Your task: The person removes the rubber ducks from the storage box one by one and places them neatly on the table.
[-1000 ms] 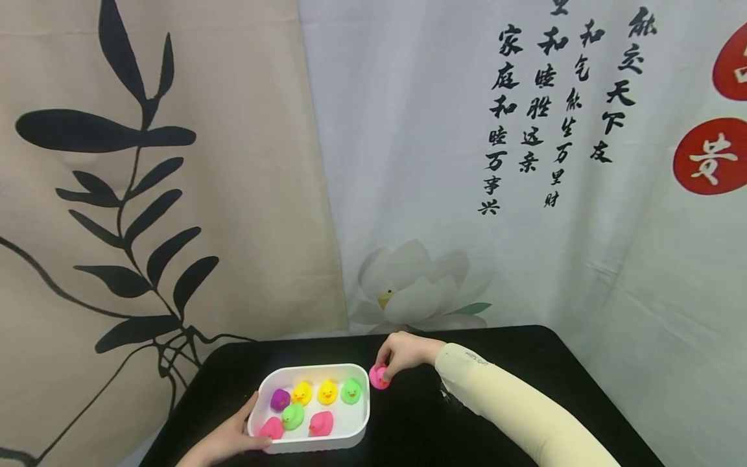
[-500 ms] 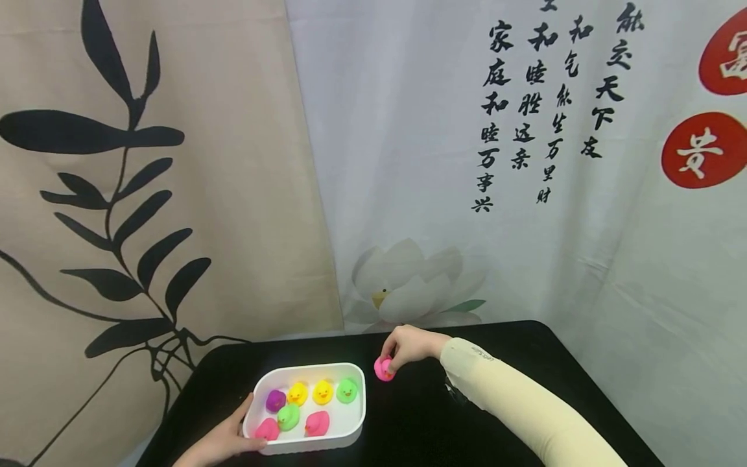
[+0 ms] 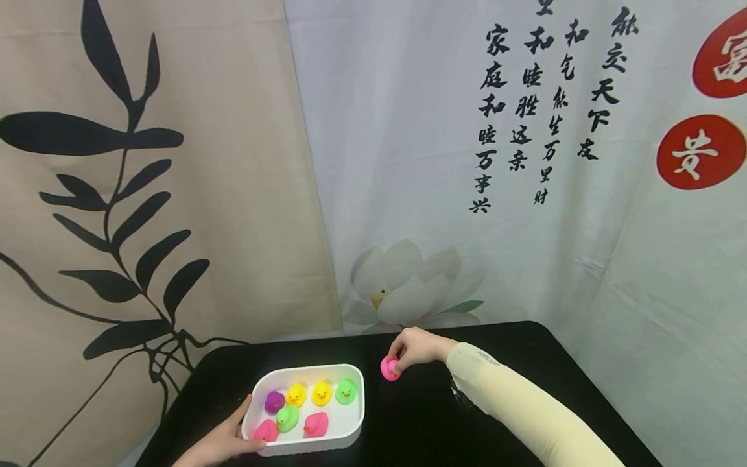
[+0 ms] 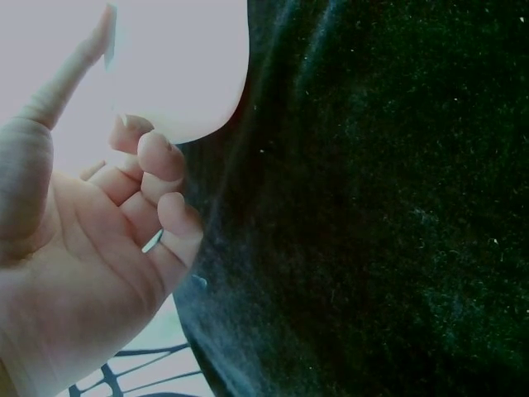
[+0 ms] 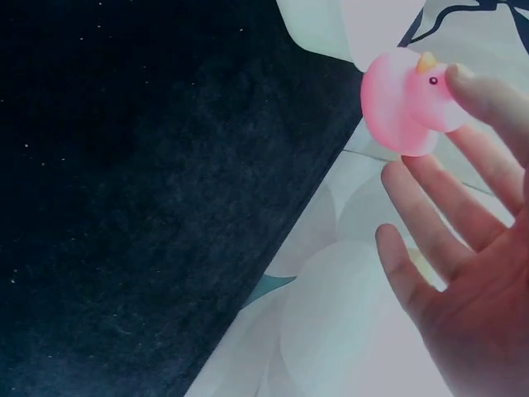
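Right hand [image 3: 415, 346] pinches a pink duck [image 3: 386, 371] at two o'clock from the white tray [image 3: 344, 425]; left hand [image 3: 226, 441] grips the tray's eight-o'clock corner. Likely a carrying step, next needing steadiness.

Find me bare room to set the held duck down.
Bare table lies between the tray and the sleeve, and right of the sleeve. Inside the tray, the near right corner is bare; its left side is crowded with ducks.

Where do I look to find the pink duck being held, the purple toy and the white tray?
Pink duck [image 5: 391, 107]: right wrist view, on its body.
Purple toy [image 3: 274, 402]: head view, middle of its visible surface.
White tray [image 3: 315, 446]: head view, near outer wall.
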The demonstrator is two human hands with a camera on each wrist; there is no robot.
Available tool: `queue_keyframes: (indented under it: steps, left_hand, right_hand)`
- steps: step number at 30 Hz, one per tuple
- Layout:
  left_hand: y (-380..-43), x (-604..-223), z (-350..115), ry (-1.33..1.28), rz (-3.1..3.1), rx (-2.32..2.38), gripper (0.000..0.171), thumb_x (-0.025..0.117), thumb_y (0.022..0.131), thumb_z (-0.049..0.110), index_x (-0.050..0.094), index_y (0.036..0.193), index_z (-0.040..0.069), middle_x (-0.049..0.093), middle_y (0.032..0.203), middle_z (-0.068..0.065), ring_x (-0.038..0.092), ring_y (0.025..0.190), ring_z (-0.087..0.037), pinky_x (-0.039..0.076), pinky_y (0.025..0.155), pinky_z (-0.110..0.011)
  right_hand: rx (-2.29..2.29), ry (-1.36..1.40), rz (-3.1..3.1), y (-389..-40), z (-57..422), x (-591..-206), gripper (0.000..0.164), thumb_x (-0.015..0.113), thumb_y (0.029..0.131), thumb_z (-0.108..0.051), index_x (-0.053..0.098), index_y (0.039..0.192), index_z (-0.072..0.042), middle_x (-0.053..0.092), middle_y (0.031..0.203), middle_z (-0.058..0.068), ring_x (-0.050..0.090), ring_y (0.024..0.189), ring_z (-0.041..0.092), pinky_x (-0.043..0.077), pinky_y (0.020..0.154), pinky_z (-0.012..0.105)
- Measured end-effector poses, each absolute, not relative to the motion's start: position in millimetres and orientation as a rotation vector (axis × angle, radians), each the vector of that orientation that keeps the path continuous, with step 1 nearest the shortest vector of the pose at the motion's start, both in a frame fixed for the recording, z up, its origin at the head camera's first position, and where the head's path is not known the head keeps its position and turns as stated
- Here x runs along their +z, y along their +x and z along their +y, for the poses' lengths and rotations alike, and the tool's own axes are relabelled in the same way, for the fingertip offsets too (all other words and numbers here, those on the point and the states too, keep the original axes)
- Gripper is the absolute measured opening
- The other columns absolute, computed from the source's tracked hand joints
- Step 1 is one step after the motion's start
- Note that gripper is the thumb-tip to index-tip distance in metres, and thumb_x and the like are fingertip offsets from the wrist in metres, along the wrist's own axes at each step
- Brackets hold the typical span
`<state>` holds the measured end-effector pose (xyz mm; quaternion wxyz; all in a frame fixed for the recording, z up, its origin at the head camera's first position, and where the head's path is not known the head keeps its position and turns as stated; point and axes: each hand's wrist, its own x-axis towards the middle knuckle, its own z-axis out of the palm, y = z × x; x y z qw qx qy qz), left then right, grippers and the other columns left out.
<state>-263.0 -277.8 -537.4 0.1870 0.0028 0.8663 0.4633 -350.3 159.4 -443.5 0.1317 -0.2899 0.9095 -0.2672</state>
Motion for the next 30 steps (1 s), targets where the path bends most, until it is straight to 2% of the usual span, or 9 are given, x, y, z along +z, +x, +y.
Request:
queue_keyframes:
  steps: [4,10,14,23,30]
  left_hand:
    - [-261,-538,-278,0.000,2.391,1.349,0.108,0.078,0.082,0.031,0.001,0.153,0.001,0.025,0.140,-0.038,0.056,0.099,-0.033,0.053,0.082,-0.051]
    - [-262,-540,-278,-0.051,2.395,1.328,0.111,0.079,0.080,0.037,0.003,0.154,0.003,0.036,0.133,-0.035,0.057,0.094,-0.030,0.055,0.079,-0.049]
    - [-262,-543,-279,-0.060,2.387,1.336,0.111,0.078,0.081,0.038,0.002,0.154,0.004,0.035,0.133,-0.036,0.056,0.093,-0.030,0.055,0.079,-0.047]
    - [-262,-541,-282,0.021,2.375,1.311,0.109,0.075,0.084,0.037,-0.002,0.152,-0.001,0.030,0.138,-0.040,0.058,0.098,-0.034,0.055,0.080,-0.044]
    - [-265,-541,-280,-0.040,2.408,1.299,0.112,0.078,0.080,0.039,0.002,0.152,-0.001,0.032,0.138,-0.038,0.058,0.099,-0.035,0.055,0.081,-0.045]
  right_hand:
    - [-0.829,-0.833,2.657,-350,164,-451,0.018,0.082,0.077,-0.021,0.077,0.093,-0.015,0.068,0.085,-0.009,0.061,0.073,0.008,0.052,0.068,0.023]
    - [-0.951,-0.818,2.644,-350,171,-466,0.020,0.081,0.077,-0.021,0.076,0.095,-0.016,0.067,0.093,-0.010,0.064,0.080,0.010,0.053,0.071,0.024]
    - [-1.026,-0.815,2.626,-352,176,-476,0.020,0.080,0.077,-0.020,0.073,0.095,-0.016,0.066,0.094,-0.009,0.065,0.084,0.014,0.054,0.072,0.025]
    - [-1.119,-0.794,2.638,-356,182,-496,0.021,0.080,0.076,-0.019,0.070,0.095,-0.015,0.066,0.093,-0.008,0.066,0.084,0.011,0.055,0.072,0.026]
    - [-1.125,-0.760,2.640,-357,179,-507,0.024,0.080,0.074,-0.016,0.070,0.095,-0.013,0.065,0.093,-0.006,0.066,0.082,0.011,0.055,0.070,0.027]
